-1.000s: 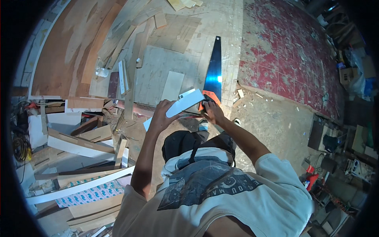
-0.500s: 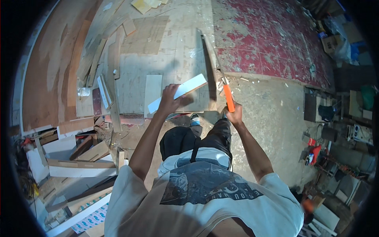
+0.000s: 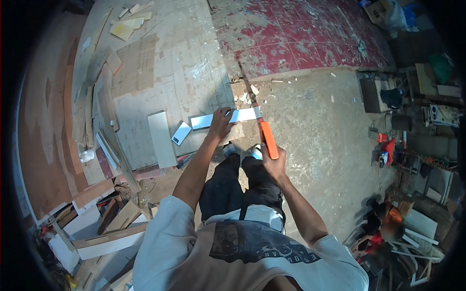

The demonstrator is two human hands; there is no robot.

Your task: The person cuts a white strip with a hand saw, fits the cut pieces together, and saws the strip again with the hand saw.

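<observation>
My left hand (image 3: 221, 123) presses down on a long white board strip (image 3: 225, 118) that lies on a stack of plywood sheets (image 3: 189, 82), its right end reaching the stack's edge. In my right hand (image 3: 273, 162) is a hand saw with an orange handle (image 3: 268, 139). Its blade (image 3: 248, 89) meets the strip near its right end and runs away from me along the stack's edge. My dark trousers and shoes (image 3: 242, 150) show just below the strip.
A short white offcut (image 3: 181, 133) and a wider white board (image 3: 161, 139) lie left of the strip. Wood scraps and boards (image 3: 102, 223) pile at lower left. A red patterned floor (image 3: 301, 34) lies beyond, and clutter (image 3: 417, 126) lines the right side.
The white strip, held up in the air a second ago, has come down flat onto the plywood stack. The saw has been lowered until its blade meets the strip.
</observation>
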